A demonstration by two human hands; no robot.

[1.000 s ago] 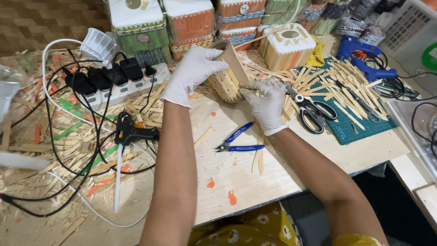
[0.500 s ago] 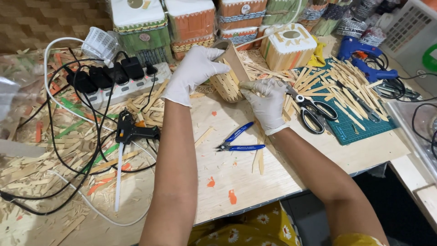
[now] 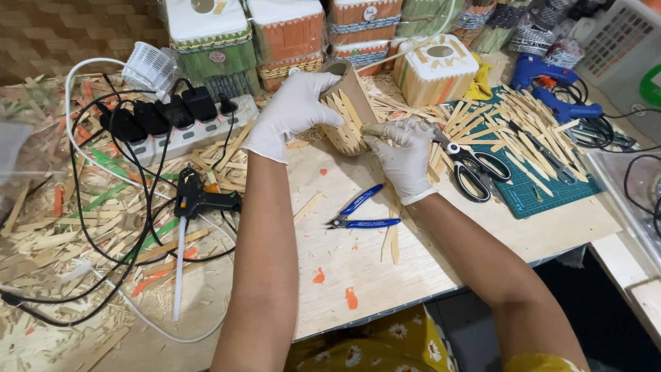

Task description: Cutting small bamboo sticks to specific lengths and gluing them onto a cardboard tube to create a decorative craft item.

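Box (image 3: 348, 114): brown cardboard, tilted, face clad in pale flat wooden sticks; sat between both gloved hands.
Left hand (image 3: 295, 110): white glove, fingers wrapped over box's top edge.
Right hand (image 3: 403, 155): white glove, fingertips pinched a stick (image 3: 377, 129) against box.
Cutters (image 3: 358, 213): blue-handled, below right fingers.

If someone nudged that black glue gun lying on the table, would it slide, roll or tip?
The black glue gun lies flat on its side, so it probably wouldn't tip or roll. Its black cord loops through the wooden stick scraps, so it would likely drag. The protruding white glue stick might swing round.
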